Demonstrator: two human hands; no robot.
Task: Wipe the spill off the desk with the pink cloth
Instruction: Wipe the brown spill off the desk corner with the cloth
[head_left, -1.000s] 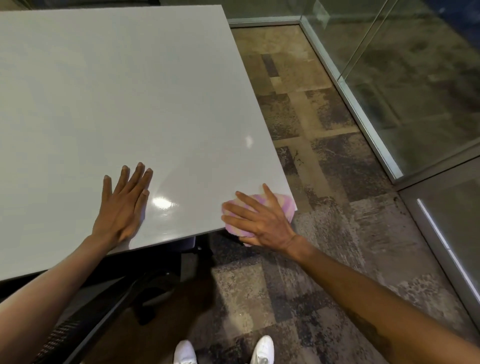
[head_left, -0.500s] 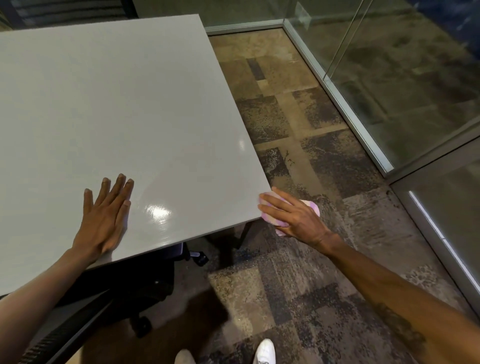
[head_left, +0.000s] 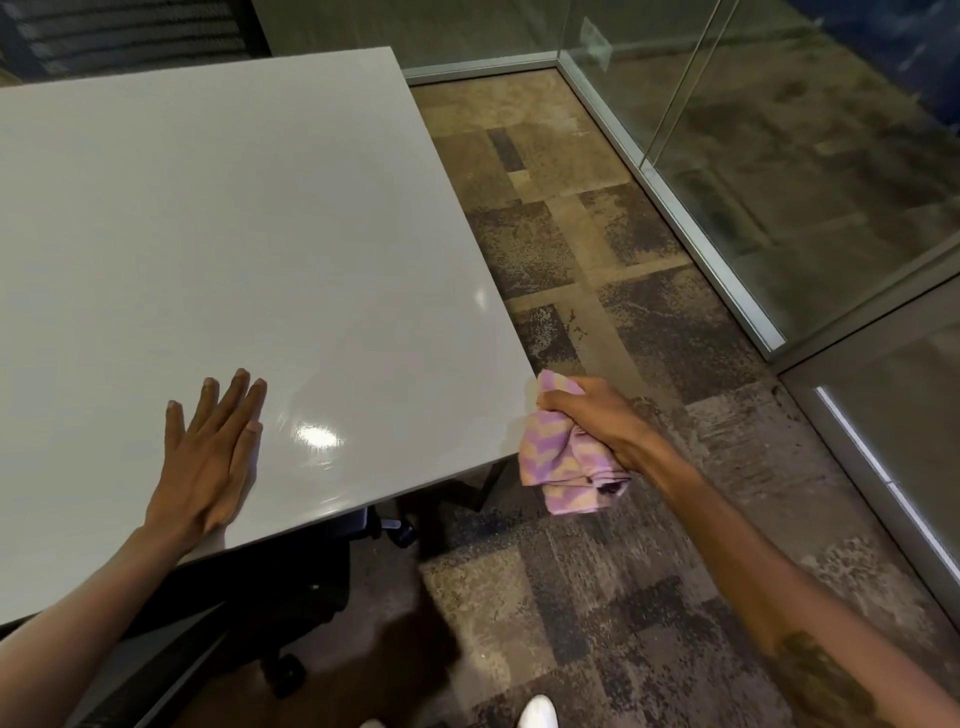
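Observation:
The white desk (head_left: 260, 249) fills the left half of the view; its glossy top shows a light glare near the front edge and no spill that I can make out. My left hand (head_left: 210, 452) lies flat on the desk near its front edge, fingers spread. My right hand (head_left: 592, 421) is just off the desk's front right corner, over the floor, clenched around the bunched pink and purple cloth (head_left: 561, 462), which hangs below my fist.
A black office chair (head_left: 291, 561) on casters sits tucked under the desk's front edge. Patterned carpet covers the floor to the right. A glass partition with a metal base rail (head_left: 727, 270) runs along the far right. My white shoes (head_left: 535, 712) show at the bottom.
My right hand slid the cloth off the desk's front right corner, then gathered it into a fist over the floor. My left hand stayed flat on the desk.

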